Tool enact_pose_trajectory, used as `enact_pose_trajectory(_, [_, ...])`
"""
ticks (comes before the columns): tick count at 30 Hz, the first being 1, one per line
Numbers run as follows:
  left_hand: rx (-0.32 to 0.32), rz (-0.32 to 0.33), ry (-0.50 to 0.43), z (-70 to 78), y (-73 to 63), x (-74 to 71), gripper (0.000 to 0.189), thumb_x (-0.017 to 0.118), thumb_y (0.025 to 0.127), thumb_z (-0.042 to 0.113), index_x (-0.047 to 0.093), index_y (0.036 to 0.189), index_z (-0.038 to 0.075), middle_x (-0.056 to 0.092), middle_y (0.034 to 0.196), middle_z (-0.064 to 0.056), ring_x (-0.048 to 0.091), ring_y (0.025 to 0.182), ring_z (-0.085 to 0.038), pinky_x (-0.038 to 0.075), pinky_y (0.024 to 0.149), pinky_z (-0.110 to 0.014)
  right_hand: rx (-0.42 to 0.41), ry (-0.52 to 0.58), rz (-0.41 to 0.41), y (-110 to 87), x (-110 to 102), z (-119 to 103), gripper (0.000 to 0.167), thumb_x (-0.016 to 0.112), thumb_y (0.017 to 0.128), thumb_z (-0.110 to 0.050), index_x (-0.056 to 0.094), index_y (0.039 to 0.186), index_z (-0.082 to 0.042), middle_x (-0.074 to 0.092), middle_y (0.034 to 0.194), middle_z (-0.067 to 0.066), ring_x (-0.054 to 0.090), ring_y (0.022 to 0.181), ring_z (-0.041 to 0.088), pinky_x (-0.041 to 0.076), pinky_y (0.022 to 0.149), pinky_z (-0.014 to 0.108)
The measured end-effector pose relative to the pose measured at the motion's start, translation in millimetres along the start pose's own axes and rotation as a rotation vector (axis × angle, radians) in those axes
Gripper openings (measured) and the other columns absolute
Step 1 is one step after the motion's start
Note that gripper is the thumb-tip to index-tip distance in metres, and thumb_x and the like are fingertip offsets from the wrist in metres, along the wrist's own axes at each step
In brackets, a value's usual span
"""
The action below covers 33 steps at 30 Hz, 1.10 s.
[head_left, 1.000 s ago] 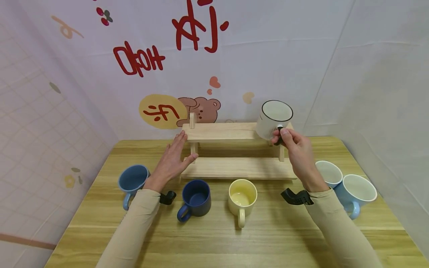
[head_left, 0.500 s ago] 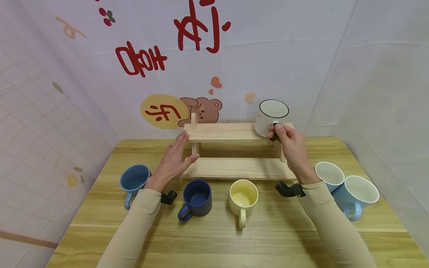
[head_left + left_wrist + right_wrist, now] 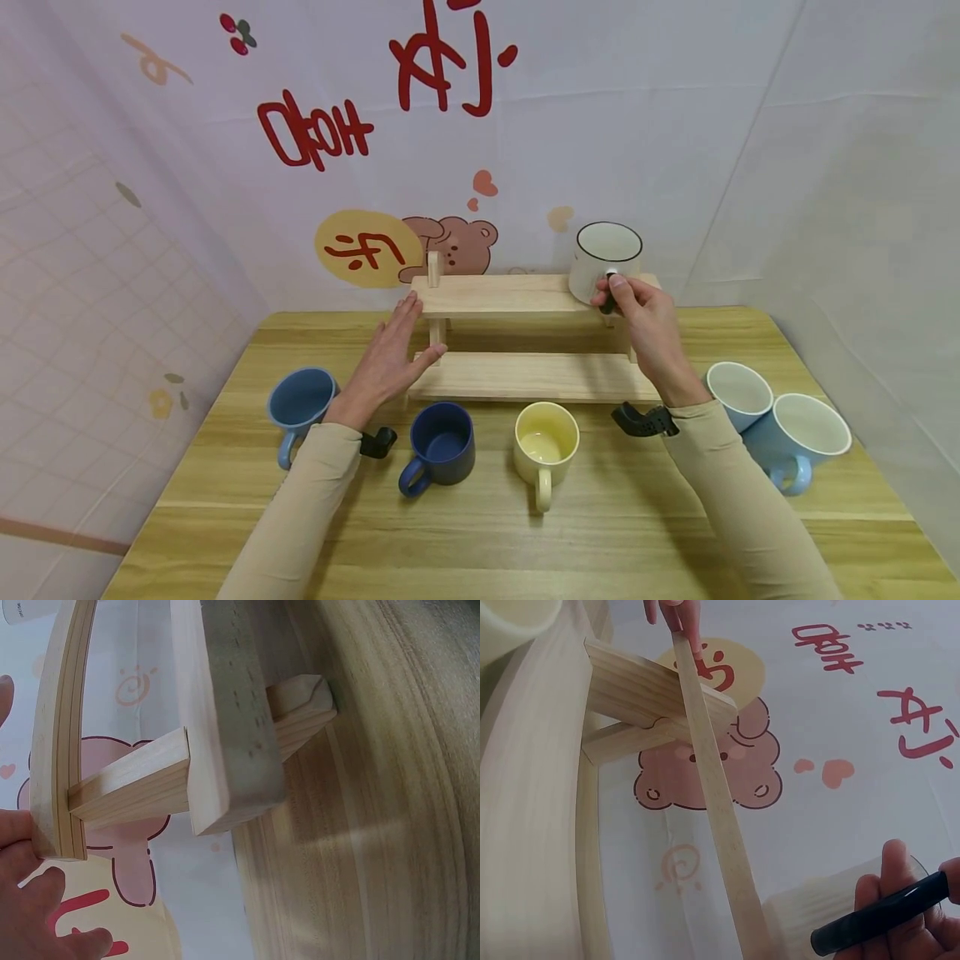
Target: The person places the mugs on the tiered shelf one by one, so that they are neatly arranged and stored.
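A white mug [image 3: 588,275] with a black rim and black handle stands upright at the right end of the upper board of a two-tier wooden shelf [image 3: 495,293]. My right hand [image 3: 654,333] pinches its handle between thumb and fingers. In the right wrist view the black handle [image 3: 881,913] crosses the curled fingers, and the mug's wall is right at the board. At the other end, my left hand [image 3: 384,358] rests its extended fingers against the shelf's upper left end, thumb spread near the upright. The left wrist view has those fingers [image 3: 19,859] touching the board's end.
A dark blue mug [image 3: 441,446] and a yellow mug [image 3: 528,462] stand in front of the shelf. A lighter blue mug [image 3: 300,400] is beside the left forearm. Two mugs, a white-lined one [image 3: 738,389] and a light blue one [image 3: 780,442], sit close together at the right.
My right hand has brought the white mug slightly left and back over the upper board, moving very little in the last half second. The left hand has stayed at the shelf's end.
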<state>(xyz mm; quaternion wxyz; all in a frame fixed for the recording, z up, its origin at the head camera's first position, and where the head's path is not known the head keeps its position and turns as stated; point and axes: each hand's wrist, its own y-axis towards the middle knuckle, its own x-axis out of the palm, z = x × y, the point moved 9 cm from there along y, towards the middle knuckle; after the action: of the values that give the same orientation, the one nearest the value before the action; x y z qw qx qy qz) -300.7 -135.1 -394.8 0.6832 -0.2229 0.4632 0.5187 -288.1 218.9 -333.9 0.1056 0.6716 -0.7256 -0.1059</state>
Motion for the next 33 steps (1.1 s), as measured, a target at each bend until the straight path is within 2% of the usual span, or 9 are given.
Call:
enact_pose_trajectory(5, [0.016,0.016,0.002,1.9,1.2,-3.1,0.091,0.057,0.102,0.056,0.017,0.166,0.004,0.006,0.174,-0.006,0.008,0.159,-0.032,0.009,0.125,-0.061,0.027,-0.002,0.003,1.4,0.1,-0.2,0.051,0.057,0.108,-0.029,0.062,0.121,0.019,0.076,0.088,-0.002,0.070,0.098,0.012,0.053,0.092,0.023])
enact_pose_trajectory(11, [0.010,0.009,-0.003,1.5,1.3,-2.9,0.092,0.059,0.101,0.056,0.018,0.166,0.004,0.007,0.174,-0.007,0.006,0.160,-0.029,0.009,0.125,-0.060,0.064,-0.091,-0.034,-4.7,1.3,0.2,0.052,0.055,0.109,-0.033,0.064,0.127,0.015,0.074,0.114,-0.001,0.057,0.125,0.010,0.045,0.103,0.020])
enact_pose_trajectory(16, [0.004,-0.005,-0.003,0.1,-0.7,-0.1,0.092,0.060,0.101,0.055,0.018,0.166,0.005,0.007,0.174,-0.007,0.007,0.160,-0.030,0.009,0.124,-0.061,0.058,-0.101,-0.037,-15.8,-3.9,-0.3,0.049,0.055,0.109,-0.029,0.060,0.134,0.013,0.070,0.126,0.011,0.058,0.125,0.017,0.046,0.107,0.026])
enact_pose_trajectory(20, [0.001,-0.004,-0.008,-1.1,-2.9,-0.5,0.092,0.060,0.101,0.054,0.017,0.166,0.005,0.006,0.174,-0.005,0.007,0.160,-0.029,0.010,0.124,-0.062,0.057,-0.208,-0.008,-29.6,-14.1,-4.1,0.052,0.054,0.109,-0.032,0.053,0.146,0.005,0.063,0.139,0.015,0.054,0.133,0.019,0.042,0.109,0.025])
enact_pose_trajectory(24, [0.002,-0.001,-0.002,-2.4,-4.1,-1.6,0.093,0.061,0.100,0.055,0.017,0.166,0.006,0.006,0.174,-0.005,0.007,0.160,-0.029,0.010,0.124,-0.061,0.015,-0.359,0.029,-46.0,-24.9,-13.9,0.052,0.053,0.110,-0.034,0.050,0.152,-0.005,0.060,0.146,0.014,0.049,0.140,0.021,0.041,0.106,0.020])
enact_pose_trajectory(28, [0.000,-0.006,0.003,-1.9,-4.3,-1.3,0.094,0.060,0.100,0.057,0.017,0.166,0.006,0.006,0.174,-0.005,0.006,0.160,-0.029,0.010,0.125,-0.060,-0.067,-0.415,0.059,-60.4,-31.5,-23.9,0.047,0.053,0.110,-0.029,0.052,0.152,-0.008,0.062,0.144,0.013,0.055,0.134,0.011,0.043,0.100,0.013])
enact_pose_trajectory(33, [0.005,-0.011,-0.003,0.8,-2.9,-0.9,0.094,0.060,0.100,0.057,0.017,0.166,0.006,0.006,0.174,-0.005,0.006,0.160,-0.028,0.010,0.125,-0.061,-0.138,-0.454,0.048,-78.5,-31.9,-33.2,0.039,0.053,0.110,-0.020,0.057,0.146,-0.004,0.063,0.142,0.014,0.055,0.128,0.000,0.044,0.099,0.010])
